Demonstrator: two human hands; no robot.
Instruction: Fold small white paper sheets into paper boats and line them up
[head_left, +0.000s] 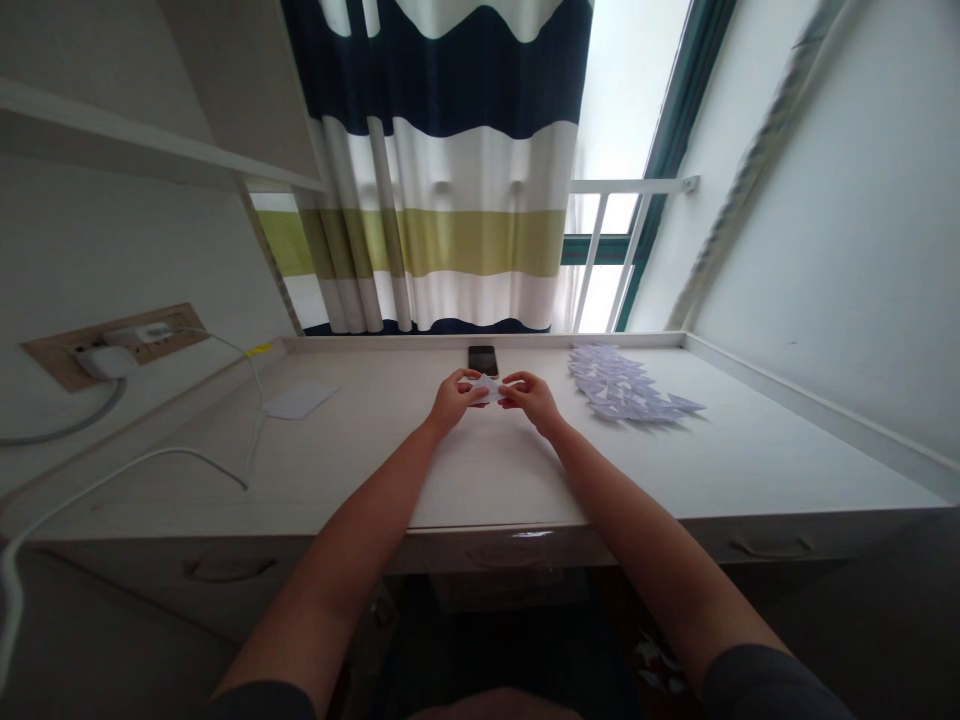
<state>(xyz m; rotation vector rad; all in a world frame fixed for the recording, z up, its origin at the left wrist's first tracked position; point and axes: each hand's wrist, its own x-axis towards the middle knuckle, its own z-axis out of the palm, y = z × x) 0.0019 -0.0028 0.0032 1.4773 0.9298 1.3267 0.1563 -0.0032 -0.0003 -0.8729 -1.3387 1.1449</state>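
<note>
Between my two hands, a small folded piece of white paper (pixel 487 388) with a pointed top is held just above the white desk. My left hand (pixel 453 398) pinches its left side, fingers closed on the paper. On the other side, my right hand (pixel 531 396) grips the right edge between thumb and fingers. Directly behind the paper lies a dark smartphone (pixel 482 359), partly hidden by it and my fingers. To the right of my right hand spreads a pile of folded white paper pieces (pixel 626 385), pointed in shape.
A stack of white paper (pixel 301 401) lies on the left of the desk (pixel 495 480). A white cable (pixel 172 452) runs across the left side from plugs in a wall socket (pixel 116 345). Low ledges border the desk; a curtain (pixel 450 200) hangs behind.
</note>
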